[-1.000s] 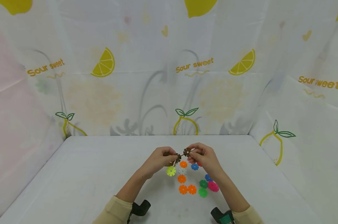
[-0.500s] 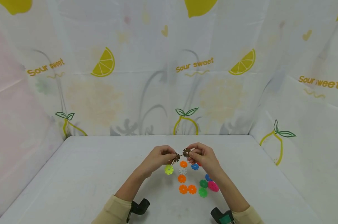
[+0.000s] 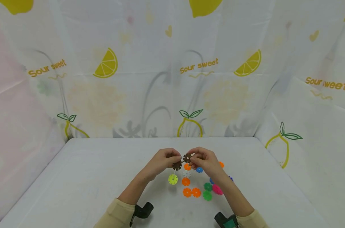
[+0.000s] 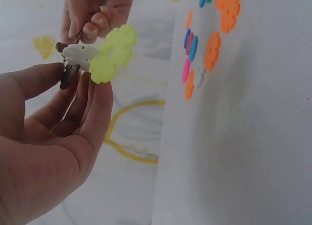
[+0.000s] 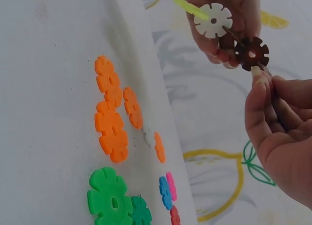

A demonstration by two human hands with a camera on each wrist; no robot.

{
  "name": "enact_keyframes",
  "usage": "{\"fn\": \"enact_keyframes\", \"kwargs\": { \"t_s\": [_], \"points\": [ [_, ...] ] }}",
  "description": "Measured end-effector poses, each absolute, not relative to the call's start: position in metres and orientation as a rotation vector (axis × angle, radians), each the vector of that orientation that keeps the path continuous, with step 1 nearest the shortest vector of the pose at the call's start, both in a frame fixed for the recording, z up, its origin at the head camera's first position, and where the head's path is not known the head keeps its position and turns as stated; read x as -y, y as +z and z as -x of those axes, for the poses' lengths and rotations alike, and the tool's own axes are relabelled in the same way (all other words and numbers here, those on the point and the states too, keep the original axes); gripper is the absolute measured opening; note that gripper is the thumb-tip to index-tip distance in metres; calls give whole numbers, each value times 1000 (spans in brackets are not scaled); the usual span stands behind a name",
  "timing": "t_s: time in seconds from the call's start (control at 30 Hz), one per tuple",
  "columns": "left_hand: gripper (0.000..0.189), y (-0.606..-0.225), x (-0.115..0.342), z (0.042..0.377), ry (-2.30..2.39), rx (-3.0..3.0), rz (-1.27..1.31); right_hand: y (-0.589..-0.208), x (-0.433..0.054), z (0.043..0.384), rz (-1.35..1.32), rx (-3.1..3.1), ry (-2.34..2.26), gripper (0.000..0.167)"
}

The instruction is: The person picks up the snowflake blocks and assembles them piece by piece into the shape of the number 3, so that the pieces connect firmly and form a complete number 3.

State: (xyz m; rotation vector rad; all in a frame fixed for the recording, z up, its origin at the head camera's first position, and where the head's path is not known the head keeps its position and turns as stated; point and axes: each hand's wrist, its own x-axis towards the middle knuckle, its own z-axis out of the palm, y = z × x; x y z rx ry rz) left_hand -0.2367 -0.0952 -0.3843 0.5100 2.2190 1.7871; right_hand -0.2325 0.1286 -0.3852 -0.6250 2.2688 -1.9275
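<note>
Over the far part of the table, my left hand (image 3: 162, 162) pinches a brown notched plastic disc (image 3: 177, 166) between thumb and fingers. My right hand (image 3: 208, 163) pinches another brown notched disc (image 5: 252, 53), slightly higher and to the right. A thin brown edge-on piece lies between these two discs. Joined on at the left hand's side are a white notched disc (image 5: 213, 20) and a yellow-green disc (image 4: 114, 53), which hangs lowest in the head view. The fingers hide part of the brown pieces.
Loose notched discs lie on the white table (image 3: 104, 183) below the hands: orange ones (image 3: 192, 192), a white one (image 3: 186, 174), green ones (image 3: 207, 195), a pink one (image 3: 217, 189) and a blue one (image 3: 199, 169). A patterned cloth wall (image 3: 149, 95) stands behind the table.
My right hand has moved slightly left and down, closer to my left hand. The joined discs have tilted, and the yellow-green one hangs lower. More discs show beside the right forearm.
</note>
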Motion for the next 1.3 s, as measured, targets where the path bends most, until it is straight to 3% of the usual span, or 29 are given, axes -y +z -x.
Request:
{"fn": "enact_keyframes", "kwargs": {
  "t_s": [1.0, 1.3],
  "points": [
    [20, -383, 96, 236, 1813, -2230, -518, -383, -127, 227, 610, -2245, -1869, 25],
    [19, -383, 101, 237, 1818, -2270, -480, -393, -124, 229, 629, -2605, -1354, 16]
  ]
}}
